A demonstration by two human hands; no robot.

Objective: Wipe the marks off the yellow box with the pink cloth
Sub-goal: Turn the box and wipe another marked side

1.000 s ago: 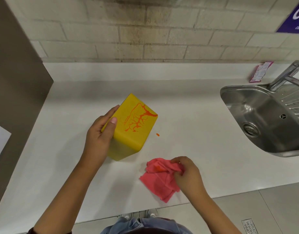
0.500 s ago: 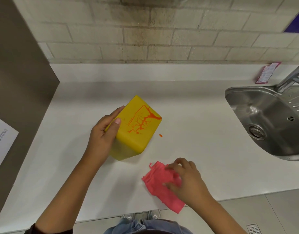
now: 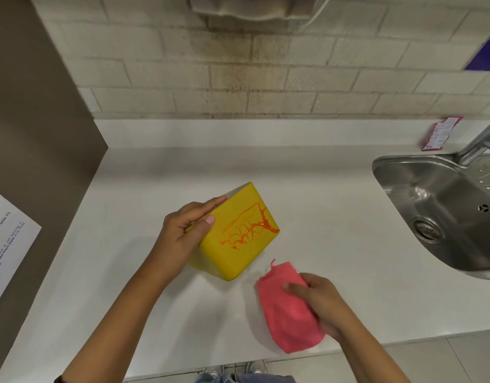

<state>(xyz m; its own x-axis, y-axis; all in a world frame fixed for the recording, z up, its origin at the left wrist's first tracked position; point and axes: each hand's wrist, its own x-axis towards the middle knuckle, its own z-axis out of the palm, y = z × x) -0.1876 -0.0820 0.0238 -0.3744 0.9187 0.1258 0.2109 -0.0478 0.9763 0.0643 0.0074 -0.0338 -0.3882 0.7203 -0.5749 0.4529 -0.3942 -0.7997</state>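
Now the left hand (image 3: pixel 183 239) grips the tilted yellow box (image 3: pixel 235 236) mid-counter; the right hand (image 3: pixel 318 305) clutches the pink cloth (image 3: pixel 285 316) near its right; press firmly across the orange marks (image 3: pixel 249 228), box braced.

1. My one camera sits on my head, looking forward and steeply down over the white counter (image 3: pixel 307 189).
2. It faces the tiled wall (image 3: pixel 265 87) ahead.
3. It is near enough that my forearms enter from the bottom edge.
4. No second view shares the scene.
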